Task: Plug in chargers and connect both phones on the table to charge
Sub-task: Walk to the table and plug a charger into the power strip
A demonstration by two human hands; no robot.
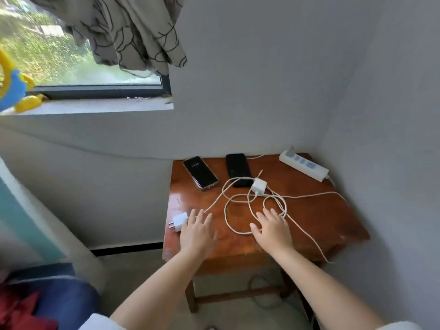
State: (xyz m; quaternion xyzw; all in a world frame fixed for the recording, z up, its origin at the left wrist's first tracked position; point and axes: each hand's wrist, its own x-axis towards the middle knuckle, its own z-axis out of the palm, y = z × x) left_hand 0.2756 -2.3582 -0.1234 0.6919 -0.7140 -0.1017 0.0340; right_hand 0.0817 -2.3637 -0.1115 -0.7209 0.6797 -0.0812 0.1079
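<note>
Two phones lie at the back of a small wooden table [309, 210]: one with a lit screen [200, 172] on the left, a dark one [238, 169] to its right. A white power strip [303, 166] rests at the back right corner. One white charger [259, 186] sits mid-table amid loops of white cable [238, 203]. A second white charger [179, 221] lies at the left edge, prongs pointing left. My left hand [197, 231] lies flat and open just right of that charger. My right hand [272, 228] rests open, fingers spread, over the cable loops.
The table stands in a corner, walls close behind and to the right. A window sill [95, 107] with a yellow and blue toy [14, 89] and a patterned curtain [133, 32] is up left. Fabric in red and blue [35, 303] lies at lower left.
</note>
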